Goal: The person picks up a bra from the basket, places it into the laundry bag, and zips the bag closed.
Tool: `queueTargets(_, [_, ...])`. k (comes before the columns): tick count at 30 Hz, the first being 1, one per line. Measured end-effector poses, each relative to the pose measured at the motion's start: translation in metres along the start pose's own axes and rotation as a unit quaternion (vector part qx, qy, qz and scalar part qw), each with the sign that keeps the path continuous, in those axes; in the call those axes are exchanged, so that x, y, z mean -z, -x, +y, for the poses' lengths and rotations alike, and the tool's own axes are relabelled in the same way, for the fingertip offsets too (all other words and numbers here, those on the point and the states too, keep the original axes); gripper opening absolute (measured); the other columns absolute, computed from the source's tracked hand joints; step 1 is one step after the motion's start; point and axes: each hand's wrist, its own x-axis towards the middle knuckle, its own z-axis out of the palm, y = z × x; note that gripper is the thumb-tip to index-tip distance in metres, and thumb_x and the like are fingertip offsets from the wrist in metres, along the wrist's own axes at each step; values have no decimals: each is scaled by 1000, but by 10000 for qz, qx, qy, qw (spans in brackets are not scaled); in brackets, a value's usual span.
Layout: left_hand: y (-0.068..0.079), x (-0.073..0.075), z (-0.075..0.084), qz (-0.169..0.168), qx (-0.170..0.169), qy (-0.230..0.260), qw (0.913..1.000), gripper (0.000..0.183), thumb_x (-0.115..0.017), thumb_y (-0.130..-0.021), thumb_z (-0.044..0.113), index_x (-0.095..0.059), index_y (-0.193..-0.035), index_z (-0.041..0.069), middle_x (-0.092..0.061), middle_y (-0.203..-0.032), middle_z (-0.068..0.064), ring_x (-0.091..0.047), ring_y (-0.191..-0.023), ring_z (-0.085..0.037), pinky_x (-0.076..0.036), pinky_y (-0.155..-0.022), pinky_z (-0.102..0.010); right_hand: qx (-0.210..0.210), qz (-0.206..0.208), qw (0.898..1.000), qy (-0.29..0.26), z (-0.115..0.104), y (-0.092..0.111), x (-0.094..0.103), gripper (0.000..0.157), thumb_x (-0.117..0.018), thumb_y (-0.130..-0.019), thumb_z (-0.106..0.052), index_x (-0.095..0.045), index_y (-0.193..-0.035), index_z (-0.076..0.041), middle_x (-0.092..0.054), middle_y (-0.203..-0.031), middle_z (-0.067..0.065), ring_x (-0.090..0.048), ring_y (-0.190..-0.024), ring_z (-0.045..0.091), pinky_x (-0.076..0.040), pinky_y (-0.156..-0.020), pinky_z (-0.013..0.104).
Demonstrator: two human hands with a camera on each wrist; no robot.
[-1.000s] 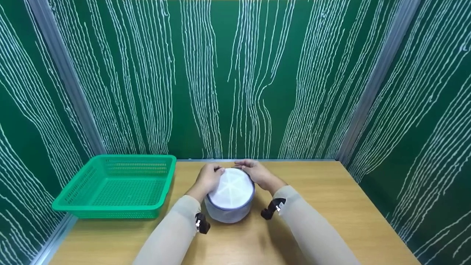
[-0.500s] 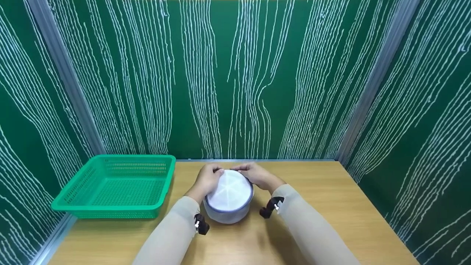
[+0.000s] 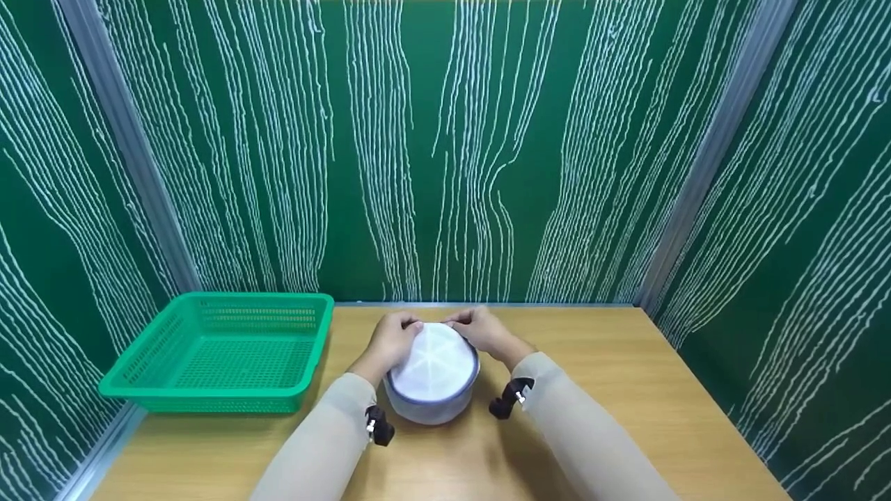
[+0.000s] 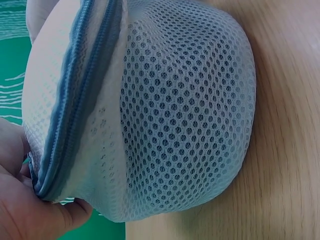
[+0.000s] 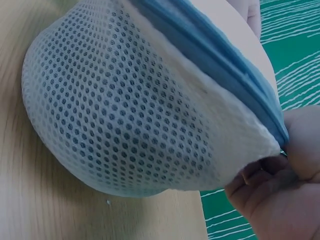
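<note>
A round white mesh laundry bag [image 3: 431, 365] with a blue zipper around its top edge stands on the table in the head view. At its far left rim my left hand [image 3: 393, 337] grips the edge, thumb on top of the white lid. My right hand [image 3: 484, 332] pinches the far right rim. The blue zipper [image 4: 82, 95] runs closed along the side in the left wrist view, over the honeycomb mesh wall [image 4: 180, 100]. Seen from the right wrist, thumb and curled fingers meet at the rim's corner beside a blue band [image 5: 215, 65]. The zipper pull is hidden.
A green perforated plastic basket [image 3: 216, 351] stands to the left on the wooden table [image 3: 612, 390]. Green panels [image 3: 431, 139] with white wavy lines rise behind and on both sides, joined by grey metal posts [image 3: 717, 139].
My right hand has come down and slightly toward me, its fingers closing from a loose reach over the far rim to a pinch on it. My left hand stays put while the bag shifts slightly.
</note>
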Motion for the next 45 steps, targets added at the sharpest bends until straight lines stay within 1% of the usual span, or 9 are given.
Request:
queueTargets(7, [1,0,0,-15,3,-182,9998,24,-62,-118,17,-81,-126,5,-78,-132,-16,-72,-128,-33,-59,-115,-52,486,443,9971,378,-4,4,-3,16,-74,-110,-10,-89,-110,-7,-87,-112,11,-73,-95,12,-61,-78,23])
queueTargets(14, [3,0,0,36,162,-148,9998,23,-63,-117,16,-80,-125,4,-78,-131,-16,-72,-127,-33,-60,-115,-51,460,566,9967,358,-6,8,-4,15,-72,-110,-7,-88,-110,-7,-87,-109,11,-75,-94,13,-64,-79,26])
queueTargets(22, [6,2,0,266,462,-27,9986,23,-60,-118,15,-78,-124,2,-78,-129,-16,-72,-125,-32,-59,-116,-53,420,619,9967,316,-1,11,6,16,-70,-112,-8,-86,-111,-6,-85,-111,10,-73,-97,14,-63,-83,26])
queueTargets(27, [8,5,-1,460,829,-51,9955,27,-57,-120,18,-78,-126,1,-78,-129,-17,-71,-124,-32,-59,-116,-53,450,625,9970,49,4,13,12,15,-70,-113,-8,-85,-112,-5,-84,-108,10,-74,-95,15,-64,-86,30])
queueTargets(30, [11,8,1,598,945,-92,9937,30,-56,-120,19,-78,-126,-1,-78,-128,-18,-72,-123,-33,-60,-115,-54,475,690,9965,-84,7,16,15,14,-70,-112,-7,-84,-110,-5,-83,-105,9,-77,-95,19,-65,-87,31])
queueTargets(36, [17,9,1,916,951,-532,9898,32,-59,-116,23,-82,-112,1,-81,-118,-16,-75,-114,-33,-61,-107,-52,483,854,9950,-181,11,23,14,15,-70,-111,-6,-83,-105,-2,-82,-99,8,-79,-104,42,-63,-83,29])
queueTargets(39, [19,8,2,913,969,-750,9882,33,-58,-116,27,-82,-115,4,-82,-122,-15,-76,-118,-33,-60,-108,-53,438,903,9947,-215,10,24,13,15,-70,-112,-6,-83,-106,-2,-82,-99,8,-79,-100,36,-62,-83,28])
queueTargets(42, [18,7,5,856,932,-781,9889,37,-55,-117,29,-79,-129,4,-80,-134,-16,-74,-129,-36,-58,-115,-55,383,990,9941,-210,8,24,12,15,-70,-113,-7,-83,-106,-4,-82,-100,8,-77,-93,22,-63,-84,30])
queueTargets(45, [15,6,11,830,790,-772,9904,40,-55,-118,30,-75,-139,3,-76,-143,-18,-70,-138,-38,-55,-121,-56,349,1036,9937,-226,4,22,10,16,-69,-113,-8,-83,-107,-5,-82,-102,8,-75,-92,17,-65,-87,35])
